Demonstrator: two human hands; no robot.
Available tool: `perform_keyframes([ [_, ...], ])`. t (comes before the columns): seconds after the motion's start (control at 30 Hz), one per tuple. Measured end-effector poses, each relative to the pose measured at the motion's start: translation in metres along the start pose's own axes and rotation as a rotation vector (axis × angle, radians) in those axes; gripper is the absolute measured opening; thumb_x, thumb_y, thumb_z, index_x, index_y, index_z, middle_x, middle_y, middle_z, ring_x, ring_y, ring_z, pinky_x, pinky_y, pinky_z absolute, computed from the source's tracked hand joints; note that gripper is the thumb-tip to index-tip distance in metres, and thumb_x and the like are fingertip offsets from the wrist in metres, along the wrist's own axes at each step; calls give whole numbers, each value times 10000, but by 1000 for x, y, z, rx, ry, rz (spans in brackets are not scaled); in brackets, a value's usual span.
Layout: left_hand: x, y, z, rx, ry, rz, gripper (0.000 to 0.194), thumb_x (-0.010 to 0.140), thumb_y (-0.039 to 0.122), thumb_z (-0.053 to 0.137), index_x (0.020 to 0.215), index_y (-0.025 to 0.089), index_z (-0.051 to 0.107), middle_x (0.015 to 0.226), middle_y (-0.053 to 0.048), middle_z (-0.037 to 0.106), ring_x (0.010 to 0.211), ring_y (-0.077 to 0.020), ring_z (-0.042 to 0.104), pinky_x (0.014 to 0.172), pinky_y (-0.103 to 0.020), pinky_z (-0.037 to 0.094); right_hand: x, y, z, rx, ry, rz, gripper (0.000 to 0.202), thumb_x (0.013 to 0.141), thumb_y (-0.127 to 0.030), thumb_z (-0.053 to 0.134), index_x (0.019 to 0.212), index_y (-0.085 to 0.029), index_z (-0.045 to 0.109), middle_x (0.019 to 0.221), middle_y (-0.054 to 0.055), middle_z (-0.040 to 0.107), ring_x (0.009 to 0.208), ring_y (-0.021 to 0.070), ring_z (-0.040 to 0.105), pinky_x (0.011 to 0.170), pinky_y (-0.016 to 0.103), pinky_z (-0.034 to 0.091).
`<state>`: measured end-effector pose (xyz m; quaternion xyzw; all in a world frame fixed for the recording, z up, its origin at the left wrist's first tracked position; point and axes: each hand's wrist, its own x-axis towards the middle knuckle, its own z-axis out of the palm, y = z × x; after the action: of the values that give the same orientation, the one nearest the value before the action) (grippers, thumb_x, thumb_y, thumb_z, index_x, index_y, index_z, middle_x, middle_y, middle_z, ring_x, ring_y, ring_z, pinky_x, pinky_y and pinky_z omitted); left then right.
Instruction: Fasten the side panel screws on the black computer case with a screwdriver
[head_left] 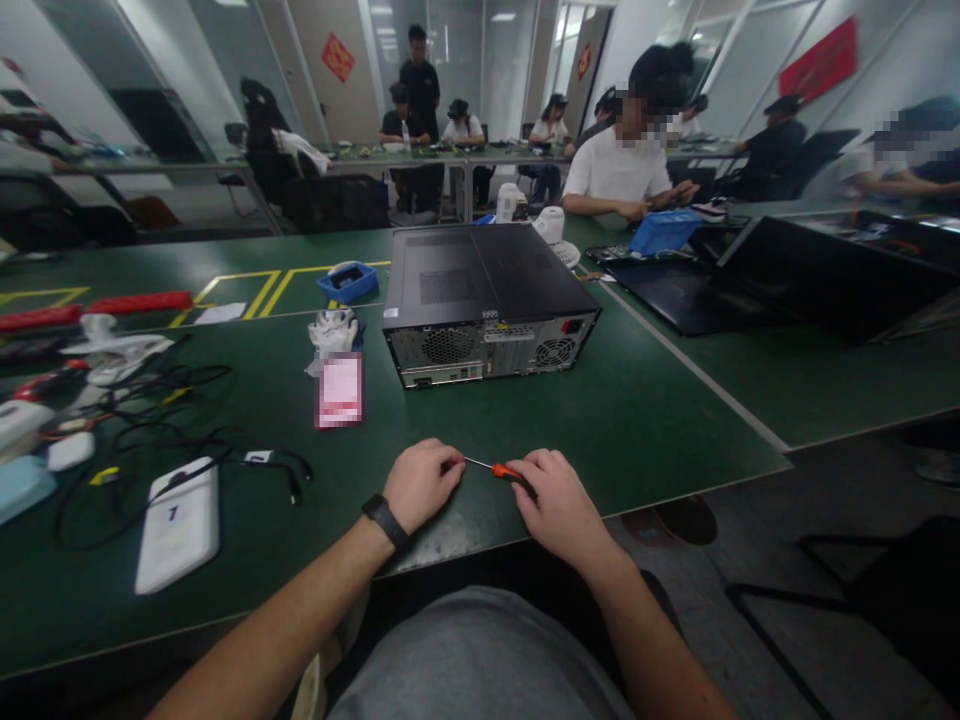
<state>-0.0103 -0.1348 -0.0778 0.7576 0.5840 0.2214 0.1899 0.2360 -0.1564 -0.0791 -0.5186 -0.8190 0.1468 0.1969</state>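
Screwdriver (505, 471) spans the gap between 2 bare hands, close to the near edge of the green table (645, 430). Its long axis runs across the person's front: the orange-and-black handle sits in the right hand (561, 505), and the thin metal shaft (480, 463) reaches leftward to the left hand (421, 487). The right fingers curl around the handle. The left thumb and fingertips are pinched narrow at the shaft's tip; whether something small also sits between them, I cannot tell.

Straight ahead of both hands, apart from the fingers, a black computer case (487, 262) lies flat on its broad side. Its back panel (517, 358), with vents, a fan grille and a power socket, faces the person. The screwdriver lies roughly along that panel, its tip pointing left rather than at the case. The 2 hands are at much the same remove from it, the left seeming slightly nearer.

Left of the case are a white glove (332, 332), a pink-edged card (340, 392) and a blue tray (347, 292). Farther left, black cables (295, 487) tangle about a white device (184, 530) marked 1. A black band (385, 522) circles the left wrist.
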Motion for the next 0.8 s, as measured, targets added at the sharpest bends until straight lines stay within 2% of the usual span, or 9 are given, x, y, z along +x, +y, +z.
perform_keyframes([
  [0.23, -5, 5, -3, -42, 26, 31, 70, 901, 212, 751, 867, 230, 810, 820, -15, 744, 738, -172, 661, 722, -297, 505, -4, 4, -4, 23, 2, 8, 292, 963, -213, 606, 1238, -246, 697, 1167, 103, 663, 1099, 270, 588, 980, 467, 539],
  [0.3, -5, 3, -8, -60, 61, 28, 54, 896, 273, 771, 879, 237, 807, 814, -8, 739, 723, -168, 657, 701, -295, 506, -5, 4, -4, 25, 19, 5, 313, 939, -242, 650, 1250, -244, 690, 1181, 108, 668, 1105, 275, 598, 984, 479, 547],
  [0.37, -2, -2, -14, -75, 118, 15, 130, 890, 364, 788, 922, 239, 805, 842, -12, 741, 730, -174, 659, 704, -304, 519, -5, 5, -6, 34, 41, -8, 336, 929, -297, 680, 1261, -246, 685, 1189, 112, 676, 1111, 281, 612, 984, 486, 556],
  [0.43, 3, -9, -22, -81, 203, -12, 229, 900, 438, 768, 980, 226, 796, 900, -34, 744, 771, -193, 670, 745, -331, 544, -2, 8, -9, 55, 89, -26, 362, 939, -369, 681, 1283, -256, 679, 1193, 114, 684, 1123, 285, 627, 989, 488, 562],
  [0.57, 20, -21, -44, -74, 401, -75, 467, 942, 526, 683, 1246, 174, 723, 1135, -114, 729, 957, -257, 687, 897, -424, 571, 13, 21, -23, 80, 255, -19, 406, 971, -488, 633, 1306, -262, 671, 1199, 122, 691, 1143, 296, 639, 1019, 508, 556],
  [0.67, 35, -28, -60, -74, 611, -87, 603, 903, 532, 715, 1361, 146, 654, 1265, -157, 696, 1087, -300, 669, 960, -471, 569, 30, 32, -40, 72, 384, 5, 449, 980, -538, 606, 1323, -253, 655, 1240, 134, 682, 1181, 306, 626, 1051, 528, 537],
  [0.8, 58, -40, -76, -111, 767, -135, 728, 859, 545, 774, 1441, 150, 586, 1392, -187, 639, 1271, -339, 620, 1103, -522, 519, 55, 45, -59, 66, 553, 84, 536, 979, -598, 584, 1372, -234, 609, 1263, 142, 653, 1176, 300, 609, 1060, 539, 524],
])
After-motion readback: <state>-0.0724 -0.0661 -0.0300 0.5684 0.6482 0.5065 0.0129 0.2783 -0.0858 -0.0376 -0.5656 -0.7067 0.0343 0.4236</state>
